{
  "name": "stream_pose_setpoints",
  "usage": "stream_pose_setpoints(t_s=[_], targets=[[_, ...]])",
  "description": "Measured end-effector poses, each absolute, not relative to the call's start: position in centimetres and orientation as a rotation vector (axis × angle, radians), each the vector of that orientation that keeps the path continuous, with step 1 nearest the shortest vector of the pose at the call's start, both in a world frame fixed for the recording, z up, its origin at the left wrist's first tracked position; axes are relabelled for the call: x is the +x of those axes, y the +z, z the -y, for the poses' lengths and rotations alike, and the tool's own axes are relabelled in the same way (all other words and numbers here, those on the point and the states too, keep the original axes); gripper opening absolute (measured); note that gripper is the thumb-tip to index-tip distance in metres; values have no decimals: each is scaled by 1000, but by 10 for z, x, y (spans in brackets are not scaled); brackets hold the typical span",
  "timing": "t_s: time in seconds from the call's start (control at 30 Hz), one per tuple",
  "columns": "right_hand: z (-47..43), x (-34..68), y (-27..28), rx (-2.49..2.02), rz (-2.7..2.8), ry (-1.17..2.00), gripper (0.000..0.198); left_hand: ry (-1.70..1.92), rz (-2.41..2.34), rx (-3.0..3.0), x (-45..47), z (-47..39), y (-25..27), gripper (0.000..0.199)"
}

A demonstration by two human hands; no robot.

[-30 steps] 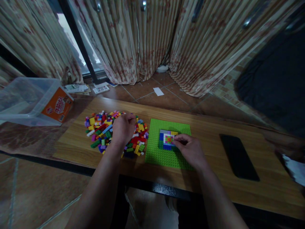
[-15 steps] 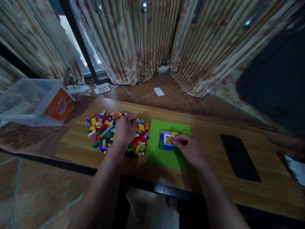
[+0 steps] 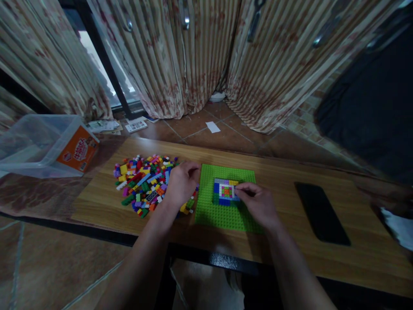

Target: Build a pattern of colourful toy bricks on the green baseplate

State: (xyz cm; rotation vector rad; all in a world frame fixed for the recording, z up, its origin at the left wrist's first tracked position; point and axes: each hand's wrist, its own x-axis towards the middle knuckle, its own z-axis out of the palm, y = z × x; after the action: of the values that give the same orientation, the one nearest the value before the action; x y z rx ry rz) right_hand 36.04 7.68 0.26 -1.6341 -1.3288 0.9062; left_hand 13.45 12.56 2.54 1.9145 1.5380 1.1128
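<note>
White characters on the orange label point(image 3: 78, 150) of the clear bin point(image 3: 35, 170), frame left, and dark print on the upper-left white booklet point(image 3: 136, 125) blur unreadably.

One baseplate point(image 3: 213, 217), one bin point(image 3: 79, 150), bricks point(image 3: 144, 181) too many to count

A person's bare forearms point(image 3: 146, 247) converge from below, hands apart. The left hand point(image 3: 190, 169) is turned back-up, its fingers curled toward the thumb; the right hand point(image 3: 238, 188) angles inward, thumb and forefinger drawn close, their grip too small to make out.
</note>
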Motion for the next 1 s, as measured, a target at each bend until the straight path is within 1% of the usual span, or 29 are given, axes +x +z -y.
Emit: stream_pose_setpoints(t_s=[0.13, 0.43, 0.6, 0.8, 0.9, 1.0], targets=[[-79, 359, 5, -1636, 1236, 830, 23, 1085, -1472, 1907, 139, -125, 23, 18], [-80, 362, -1, -1688, 1312, 575, 26, 988, -1477, 1912, 144, -119, 28, 19], [-80, 366, 0, -1747, 1392, 489, 28, 963, -1478, 1930, 145, -119, 28, 20], [-85, 390, -1, -1832, 1305, 398, 33, 908, -1484, 1971, 145, -120, 28, 23], [-86, 398, -6, -1895, 1426, 336, 32, 882, -1501, 2005, 146, -120, 29, 23], [-83, 394, -10, -1945, 1646, 196, 33, 855, -1494, 2037, 147, -120, 30, 24]])
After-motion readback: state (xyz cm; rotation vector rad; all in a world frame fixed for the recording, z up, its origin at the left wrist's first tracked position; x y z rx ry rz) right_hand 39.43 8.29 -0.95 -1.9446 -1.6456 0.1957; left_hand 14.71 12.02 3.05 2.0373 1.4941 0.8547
